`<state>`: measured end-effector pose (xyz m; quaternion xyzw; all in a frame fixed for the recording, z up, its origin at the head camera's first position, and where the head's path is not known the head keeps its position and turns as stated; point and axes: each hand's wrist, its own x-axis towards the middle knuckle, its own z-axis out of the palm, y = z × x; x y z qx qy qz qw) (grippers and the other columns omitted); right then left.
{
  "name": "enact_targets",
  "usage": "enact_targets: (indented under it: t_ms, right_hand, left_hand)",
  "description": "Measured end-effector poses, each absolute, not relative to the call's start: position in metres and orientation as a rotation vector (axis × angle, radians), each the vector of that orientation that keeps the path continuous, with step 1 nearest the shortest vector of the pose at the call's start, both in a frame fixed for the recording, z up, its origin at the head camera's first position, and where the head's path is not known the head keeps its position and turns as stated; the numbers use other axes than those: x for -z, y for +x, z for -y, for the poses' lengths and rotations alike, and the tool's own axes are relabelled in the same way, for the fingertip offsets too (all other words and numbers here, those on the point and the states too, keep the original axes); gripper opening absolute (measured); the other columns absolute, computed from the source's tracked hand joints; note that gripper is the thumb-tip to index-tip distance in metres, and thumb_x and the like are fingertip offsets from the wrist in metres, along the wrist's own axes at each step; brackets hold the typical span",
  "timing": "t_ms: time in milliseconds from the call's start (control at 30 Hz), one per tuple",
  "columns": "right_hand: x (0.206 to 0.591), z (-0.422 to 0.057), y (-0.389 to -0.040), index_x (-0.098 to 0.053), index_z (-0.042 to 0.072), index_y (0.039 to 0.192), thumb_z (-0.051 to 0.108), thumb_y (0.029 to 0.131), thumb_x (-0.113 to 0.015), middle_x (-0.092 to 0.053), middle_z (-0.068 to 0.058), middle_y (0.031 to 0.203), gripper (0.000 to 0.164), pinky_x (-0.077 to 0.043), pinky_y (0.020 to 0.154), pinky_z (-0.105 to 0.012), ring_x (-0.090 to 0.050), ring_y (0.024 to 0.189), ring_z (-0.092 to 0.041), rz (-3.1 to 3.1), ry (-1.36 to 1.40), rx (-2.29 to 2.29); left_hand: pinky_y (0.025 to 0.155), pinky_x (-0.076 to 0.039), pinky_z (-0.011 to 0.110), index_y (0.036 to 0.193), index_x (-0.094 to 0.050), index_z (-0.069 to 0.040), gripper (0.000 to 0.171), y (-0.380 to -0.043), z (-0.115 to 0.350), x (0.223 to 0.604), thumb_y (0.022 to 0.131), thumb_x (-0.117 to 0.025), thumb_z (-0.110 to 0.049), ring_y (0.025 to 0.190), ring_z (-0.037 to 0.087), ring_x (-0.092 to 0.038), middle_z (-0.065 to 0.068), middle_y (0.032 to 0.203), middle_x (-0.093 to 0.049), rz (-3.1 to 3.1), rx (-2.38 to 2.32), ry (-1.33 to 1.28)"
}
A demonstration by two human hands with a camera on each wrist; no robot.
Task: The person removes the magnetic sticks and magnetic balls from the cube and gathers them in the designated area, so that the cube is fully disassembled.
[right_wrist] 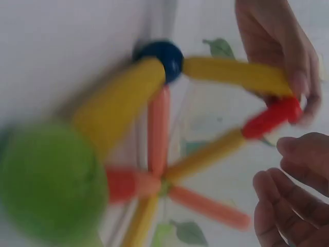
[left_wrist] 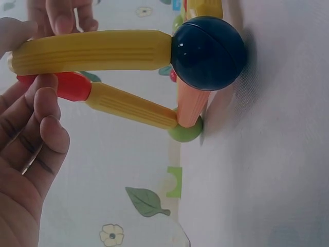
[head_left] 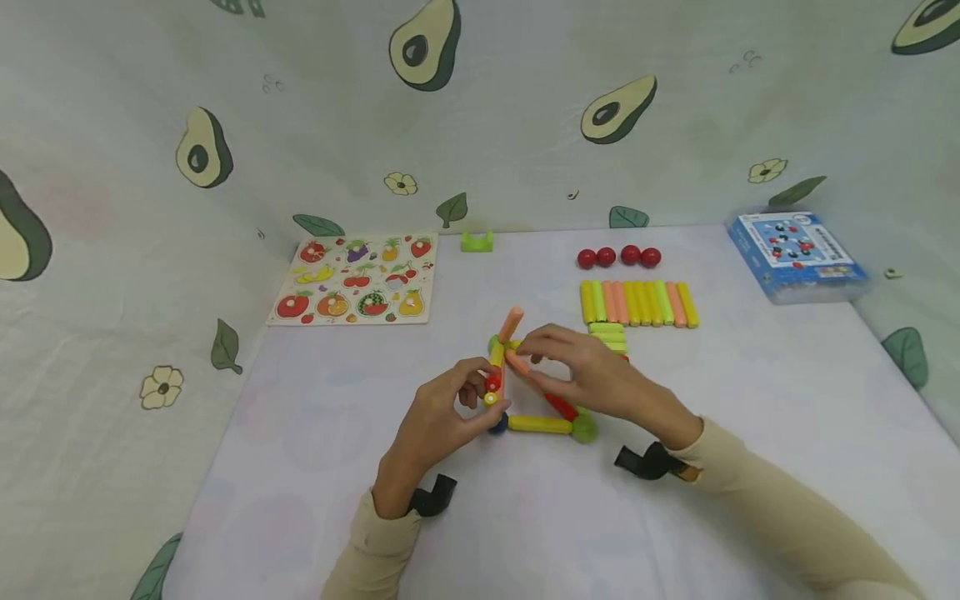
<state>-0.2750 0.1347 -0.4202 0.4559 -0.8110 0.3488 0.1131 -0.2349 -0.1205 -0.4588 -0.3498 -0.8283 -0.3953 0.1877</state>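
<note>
My left hand (head_left: 442, 412) pinches the upper end of a yellow rod (left_wrist: 97, 51) between thumb and fingers. That rod rises from a dark blue ball (left_wrist: 208, 54) on the table. By the same fingertips is a red rod end (left_wrist: 74, 86), in line with a second yellow rod (left_wrist: 131, 105) that slants up from a green ball (left_wrist: 186, 131). My right hand (head_left: 592, 371) hovers over the frame, its fingers loosely bent and apart, with nothing between them in the right wrist view. Nearby, a salmon rod (right_wrist: 211, 207) sticks out. A larger-looking green ball (head_left: 584, 427) forms the near right corner.
Behind the frame lie a fruit picture board (head_left: 352, 320) at left and a green bracket piece (head_left: 477, 242). Several red balls (head_left: 630, 255) and a row of coloured rods (head_left: 637, 303) lie at back right. A blue box (head_left: 798, 254) stands farther right.
</note>
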Motion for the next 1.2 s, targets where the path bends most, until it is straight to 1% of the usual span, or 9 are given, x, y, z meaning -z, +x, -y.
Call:
enact_targets:
  t_ms: [100,267,367,500,533,600,800,1033,1200]
  right_hand:
    - [0.428,-0.115,-0.269,-0.068,0.005,0.121,0.008,0.084,-0.08,-0.063,-0.003,0.12,0.039,-0.055,0.082,-0.026,-0.062,0.098,-0.015,2.34,1.412,-1.049]
    - [0.437,-0.101,-0.268,-0.067,0.004,0.121,0.01,0.086,-0.079,-0.062,-0.006,0.119,0.037,-0.054,0.085,-0.022,-0.062,0.102,-0.017,2.284,1.467,-1.021]
    - [0.439,-0.097,-0.266,-0.065,0.003,0.114,0.008,0.089,-0.075,-0.063,-0.004,0.106,0.027,-0.054,0.079,-0.021,-0.061,0.092,-0.014,2.34,1.447,-0.978]
    - [0.439,-0.094,-0.26,-0.059,0.005,0.111,0.011,0.093,-0.071,-0.062,0.001,0.093,0.023,-0.054,0.072,-0.021,-0.059,0.083,-0.009,2.483,1.367,-0.956]
    - [0.439,-0.094,-0.259,-0.058,0.005,0.111,0.011,0.094,-0.07,-0.062,0.002,0.091,0.022,-0.054,0.07,-0.021,-0.059,0.082,-0.008,2.497,1.345,-0.963]
    - [0.439,-0.097,-0.258,-0.059,0.005,0.115,0.01,0.094,-0.07,-0.063,0.001,0.096,0.023,-0.055,0.07,-0.024,-0.061,0.084,-0.008,2.475,1.322,-1.006]
    - [0.427,-0.123,-0.258,-0.063,0.007,0.121,0.016,0.093,-0.073,-0.063,0.0,0.112,0.031,-0.057,0.077,-0.032,-0.062,0.094,-0.012,2.392,1.212,-0.971]
    - [0.425,-0.176,-0.261,-0.064,0.004,0.122,0.008,0.083,-0.082,-0.067,-0.004,0.105,0.044,-0.058,0.074,-0.039,-0.063,0.089,-0.018,2.551,0.882,-0.812]
    - [0.436,-0.207,-0.26,-0.067,0.004,0.118,0.005,0.079,-0.084,-0.067,-0.007,0.106,0.042,-0.058,0.075,-0.044,-0.064,0.089,-0.022,2.617,0.766,-0.685]
  left_hand:
    - [0.056,-0.052,0.031,0.119,-0.056,-0.007,0.049,-0.236,0.122,0.46,0.081,-0.084,-0.017,0.067,0.01,-0.053,-0.002,0.081,-0.062,2.308,1.131,-1.007]
    - [0.058,-0.049,0.023,0.12,-0.054,-0.007,0.048,-0.236,0.123,0.46,0.083,-0.083,-0.018,0.067,0.01,-0.054,-0.003,0.083,-0.062,2.286,1.137,-1.024]
    - [0.058,-0.05,0.024,0.121,-0.053,-0.007,0.049,-0.235,0.122,0.46,0.084,-0.081,-0.018,0.068,0.01,-0.054,-0.003,0.083,-0.062,2.283,1.142,-1.024]
    - [0.057,-0.052,0.03,0.123,-0.051,-0.007,0.052,-0.235,0.121,0.46,0.082,-0.082,-0.016,0.068,0.01,-0.055,-0.003,0.083,-0.062,2.29,1.153,-1.014]
    - [0.056,-0.052,0.03,0.123,-0.051,-0.007,0.052,-0.235,0.121,0.46,0.082,-0.082,-0.015,0.068,0.009,-0.055,-0.002,0.082,-0.062,2.294,1.156,-1.012]
    - [0.056,-0.052,0.03,0.122,-0.052,-0.007,0.051,-0.236,0.122,0.46,0.082,-0.082,-0.015,0.068,0.009,-0.055,-0.001,0.082,-0.062,2.298,1.156,-1.013]
    - [0.055,-0.052,0.03,0.119,-0.054,-0.005,0.049,-0.236,0.121,0.459,0.081,-0.084,-0.014,0.066,0.01,-0.054,0.0,0.081,-0.06,2.294,1.152,-1.021]
    - [0.056,-0.052,0.03,0.118,-0.056,-0.006,0.048,-0.236,0.121,0.457,0.08,-0.085,-0.014,0.066,0.011,-0.054,0.003,0.079,-0.061,2.28,1.132,-1.029]
    - [0.056,-0.052,0.031,0.117,-0.057,-0.006,0.048,-0.234,0.121,0.458,0.079,-0.085,-0.014,0.066,0.011,-0.054,0.005,0.079,-0.061,2.28,1.14,-1.03]
